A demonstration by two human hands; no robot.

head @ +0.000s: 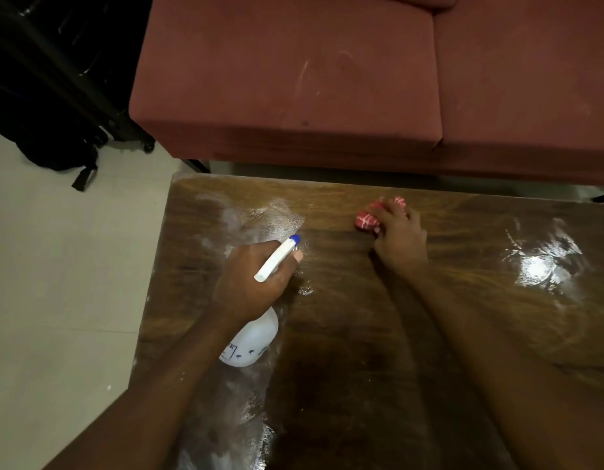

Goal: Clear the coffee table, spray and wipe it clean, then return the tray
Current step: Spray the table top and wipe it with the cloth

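Observation:
The dark wooden coffee table (361,334) fills the lower right of the head view, with wet streaks near its far left corner and along its left side. My left hand (249,279) grips a white spray bottle (253,340) by the neck, its blue nozzle pointing at the far left wet patch. My right hand (399,232) presses a bunched red and white cloth (366,220) onto the tabletop near the far edge. No tray is in view.
A red-brown sofa (294,79) stands just beyond the table's far edge. A black bag (56,147) and dark furniture sit on the pale tiled floor (56,283) at the upper left. A glare spot shines on the table's right part.

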